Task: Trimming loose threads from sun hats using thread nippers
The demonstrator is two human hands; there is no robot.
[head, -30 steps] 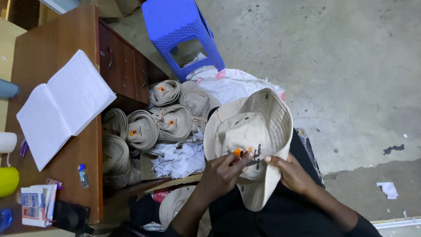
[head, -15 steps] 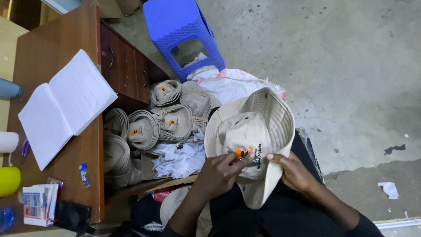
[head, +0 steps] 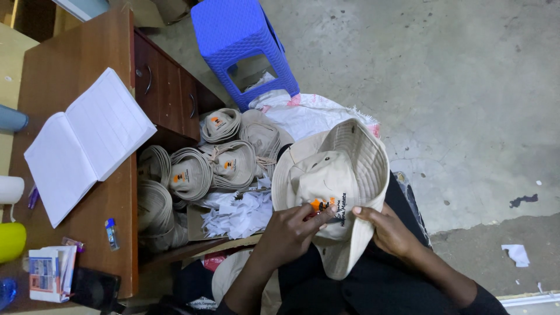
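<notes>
A beige bucket hat [head: 344,175] with an orange and dark embroidered mark lies on my lap, its brim turned up. My left hand [head: 291,230] pinches the crown right at the orange mark, fingers closed on the fabric; whether a small tool is in it I cannot tell. My right hand [head: 388,230] grips the hat's brim and crown edge from the right. Dark sleeves cover both my forearms.
Stacks of folded beige hats [head: 210,166] sit left of me over a pile of white paper scraps [head: 236,213]. A wooden desk [head: 87,233] holds an open notebook [head: 87,143]. A blue plastic stool [head: 245,46] stands on the concrete floor; a white sack [head: 309,114] lies behind the hat.
My left fingers have shifted slightly along the embroidered mark; the hat and my right hand stay almost in place.
</notes>
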